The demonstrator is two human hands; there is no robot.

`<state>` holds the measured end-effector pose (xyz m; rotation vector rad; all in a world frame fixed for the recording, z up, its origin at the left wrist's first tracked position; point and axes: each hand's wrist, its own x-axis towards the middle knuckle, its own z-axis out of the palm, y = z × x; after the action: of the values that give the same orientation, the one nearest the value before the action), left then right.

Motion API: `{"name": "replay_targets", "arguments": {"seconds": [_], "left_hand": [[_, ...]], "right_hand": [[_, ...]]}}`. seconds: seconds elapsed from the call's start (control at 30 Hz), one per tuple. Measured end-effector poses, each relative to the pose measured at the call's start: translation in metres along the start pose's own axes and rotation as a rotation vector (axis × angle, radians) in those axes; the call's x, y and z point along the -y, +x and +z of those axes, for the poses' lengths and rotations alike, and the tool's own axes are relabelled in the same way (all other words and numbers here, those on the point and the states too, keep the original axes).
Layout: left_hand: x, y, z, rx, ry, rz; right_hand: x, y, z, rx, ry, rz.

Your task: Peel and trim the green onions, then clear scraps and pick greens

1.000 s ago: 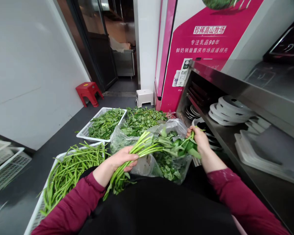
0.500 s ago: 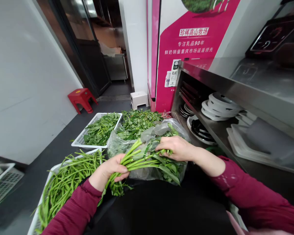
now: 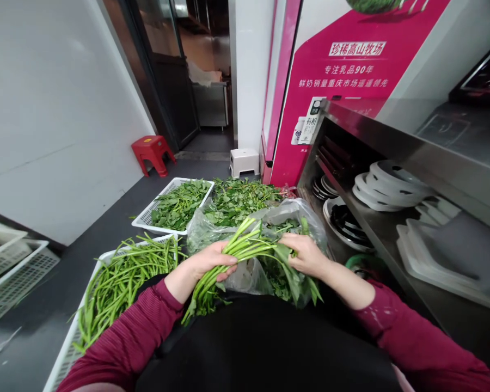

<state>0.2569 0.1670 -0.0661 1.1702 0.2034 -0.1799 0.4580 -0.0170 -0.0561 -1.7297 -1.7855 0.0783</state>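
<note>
My left hand (image 3: pixel 215 262) is closed round a bunch of green leafy-vegetable stems (image 3: pixel 249 244), their pale cut ends pointing up and away from me. Facing it, my right hand (image 3: pixel 304 255) has its fingers closed on the leafy part of some stems, with leaves (image 3: pixel 306 286) drooping below. Behind and under both hands lies a clear plastic bag (image 3: pixel 207 231) with more greens in it. To the left, a white basket (image 3: pixel 75 332) is filled with long bare stems (image 3: pixel 124 283). Farther off, another white basket (image 3: pixel 141 218) carries leafy tops (image 3: pixel 179 204).
Leafy greens (image 3: pixel 247 198) are heaped beyond the bag. A steel shelf unit (image 3: pixel 363 234) with stacked plates (image 3: pixel 386 185) stands close on my right. A red stool (image 3: pixel 153 152) and a white stool (image 3: pixel 244 162) are farther back. White crates (image 3: pixel 20 277) sit at the far left.
My right hand has moved a little away from the left, and the leaves under it hang lower. The left hand keeps hold of the stems. The camera view has turned slightly left.
</note>
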Motion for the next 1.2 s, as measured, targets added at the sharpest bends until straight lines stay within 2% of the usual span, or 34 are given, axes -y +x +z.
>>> {"name": "replay_targets", "arguments": {"seconds": [0.07, 0.13, 0.2, 0.23, 0.27, 0.3, 0.37, 0.43, 0.5, 0.57, 0.67, 0.77, 0.83, 0.93, 1.03, 1.13, 1.2], "left_hand": [[0.000, 0.002, 0.001, -0.004, 0.002, -0.001], [0.001, 0.002, 0.000, -0.010, -0.003, -0.003], [0.001, 0.001, -0.001, -0.020, -0.006, -0.007], [0.001, 0.001, -0.002, -0.021, 0.000, -0.010], [0.001, 0.002, -0.002, -0.015, 0.012, -0.013], [0.000, 0.003, -0.001, -0.004, 0.028, -0.015], [-0.002, 0.007, 0.002, 0.020, 0.056, -0.014], [-0.004, 0.011, 0.007, 0.030, 0.069, -0.015], [-0.005, 0.013, 0.012, 0.027, 0.078, -0.021], [-0.005, 0.014, 0.014, 0.020, 0.090, -0.023], [-0.002, 0.012, 0.013, -0.010, 0.092, -0.016], [0.001, 0.010, 0.011, -0.022, 0.105, -0.030], [0.001, 0.011, 0.012, -0.024, 0.110, -0.029], [-0.001, 0.015, 0.016, -0.057, 0.079, 0.006], [-0.003, 0.017, 0.018, -0.075, 0.035, 0.008], [-0.002, 0.013, 0.012, -0.098, -0.021, -0.004], [0.000, 0.008, 0.004, -0.141, -0.074, 0.007]], "right_hand": [[-0.008, -0.008, 0.001, -0.198, 0.287, 0.223], [-0.016, -0.017, -0.008, -0.465, 0.487, 0.449], [-0.019, -0.024, -0.025, -0.716, 0.456, 0.509], [-0.018, -0.026, -0.035, -0.767, 0.340, 0.447], [-0.014, -0.027, -0.042, -0.737, 0.182, 0.327], [-0.007, -0.025, -0.048, -0.637, 0.011, 0.178], [0.009, -0.015, -0.049, -0.306, -0.275, -0.108], [0.025, 0.000, -0.039, 0.008, -0.417, -0.285], [0.034, 0.013, -0.024, 0.208, -0.468, -0.329], [0.035, 0.022, -0.011, 0.324, -0.487, -0.308], [0.028, 0.025, -0.004, 0.410, -0.501, -0.223], [0.021, 0.024, -0.003, 0.476, -0.414, -0.225], [0.021, 0.023, 0.002, 0.469, -0.375, -0.218], [0.023, 0.023, 0.014, 0.291, -0.277, -0.089], [0.010, 0.019, 0.018, -0.056, 0.032, 0.152], [-0.026, 0.002, -0.004, -0.507, 0.386, 0.522], [-0.050, -0.016, -0.030, -0.693, 0.530, 0.649]]}}
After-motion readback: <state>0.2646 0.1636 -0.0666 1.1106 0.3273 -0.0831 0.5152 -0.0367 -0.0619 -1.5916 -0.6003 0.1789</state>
